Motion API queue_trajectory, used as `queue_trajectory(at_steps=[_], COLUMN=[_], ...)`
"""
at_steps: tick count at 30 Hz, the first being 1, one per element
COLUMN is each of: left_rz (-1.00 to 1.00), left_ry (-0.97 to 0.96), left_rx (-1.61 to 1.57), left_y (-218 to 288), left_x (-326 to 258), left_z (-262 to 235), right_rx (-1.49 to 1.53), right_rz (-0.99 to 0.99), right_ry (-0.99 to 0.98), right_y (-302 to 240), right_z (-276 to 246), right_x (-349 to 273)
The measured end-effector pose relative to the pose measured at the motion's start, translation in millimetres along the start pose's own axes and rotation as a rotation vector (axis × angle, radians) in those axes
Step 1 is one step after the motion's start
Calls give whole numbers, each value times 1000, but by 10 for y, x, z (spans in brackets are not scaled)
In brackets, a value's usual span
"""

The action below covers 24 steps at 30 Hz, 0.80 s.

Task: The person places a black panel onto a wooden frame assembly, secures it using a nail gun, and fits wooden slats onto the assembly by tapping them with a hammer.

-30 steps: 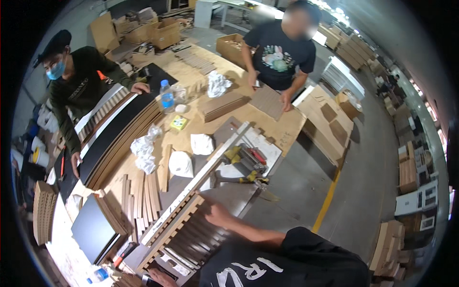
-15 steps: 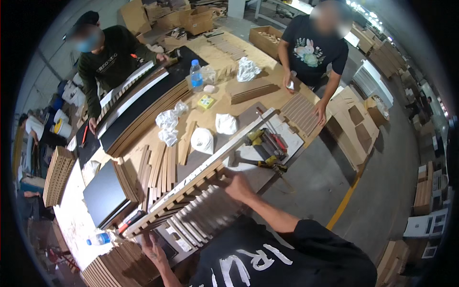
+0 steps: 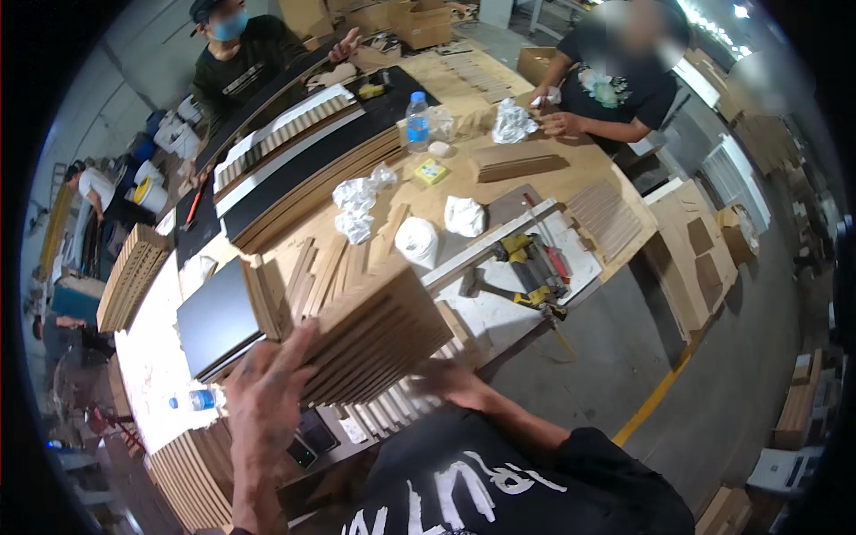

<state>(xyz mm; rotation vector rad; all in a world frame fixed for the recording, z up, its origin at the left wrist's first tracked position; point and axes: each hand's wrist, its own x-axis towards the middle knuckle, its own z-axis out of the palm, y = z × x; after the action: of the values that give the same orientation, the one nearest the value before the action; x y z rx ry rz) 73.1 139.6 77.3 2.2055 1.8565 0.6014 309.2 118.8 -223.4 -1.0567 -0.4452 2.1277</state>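
A brown wooden panel with rows of grooves (image 3: pixel 379 343) is tilted up over the near edge of the bench. My left hand (image 3: pixel 267 392) grips its left end, with fingers over the top edge. At the panel's lower right corner is my right hand (image 3: pixel 450 382); its fingers are blurred and partly hidden, so their hold is unclear. Beneath the panel, pale slatted pieces (image 3: pixel 392 406) show at the bench edge. Past the panel lie loose wooden strips (image 3: pixel 330 267) and a long white-topped rail (image 3: pixel 490 245).
A hammer (image 3: pixel 499 290) and yellow-black power tools (image 3: pixel 526 267) lie right of the panel. Dark-faced boards (image 3: pixel 218 321) are stacked left, above a water bottle (image 3: pixel 201 399). White bags (image 3: pixel 416 242) stand mid-bench. Two co-workers, one handling a long dark strip (image 3: pixel 267 102), are across the bench.
The grooved panel has been tipped up, showing its broad face, and my left hand has risen onto its left end. The left co-worker has lifted a long strip; the right one's hands have come together.
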Motion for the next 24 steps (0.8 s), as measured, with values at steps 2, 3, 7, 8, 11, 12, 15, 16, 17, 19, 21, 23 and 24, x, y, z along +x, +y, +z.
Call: queue_trajectory(at_steps=[2,3,7,8,11,12,15,16,17,19,21,23,24], left_rz=[78,140,227,230,242,271,282,233,207,138,140,153,165], left_ry=[-22,-62,-54,-27,37,73,63,96,99,237,270,365,374], left_rx=[-24,37,83,68,77,91,124,73,81,-30,1,-26,-15], left_y=[-56,-109,-371,-451,-551,-586,-725,-771,-822,-909,-984,-980,-990], left_x=[-22,-41,-212,-262,-390,-423,-568,-642,-721,-892,-995,-1026,-1067], left_z=[94,128,382,433,457,445,380,366,372,409,424,463,462], right_rx=[-558,-806,-662,-814,-1063,-1161,-1167,-1236,-1232,-1447,-1478,-1525,-1552], right_rz=[-87,-323,-886,-988,-1133,-1184,-1211,-1268,-1260,-1402,-1438,-1490,-1515], right_ry=[243,403,332,266,73,-30,-50,-44,-74,-8,-23,-34,-22], right_y=[-118,-219,-1089,-1282,-1420,-1420,-1450,-1476,-1500,-1561,-1568,-1583,-1578], right_z=[-234,-344,328,555,810,862,1071,1064,1063,1096,1151,1107,1113], right_x=[6,-28,-520,-617,-567,-540,-495,-472,-464,-495,-517,-512,-519])
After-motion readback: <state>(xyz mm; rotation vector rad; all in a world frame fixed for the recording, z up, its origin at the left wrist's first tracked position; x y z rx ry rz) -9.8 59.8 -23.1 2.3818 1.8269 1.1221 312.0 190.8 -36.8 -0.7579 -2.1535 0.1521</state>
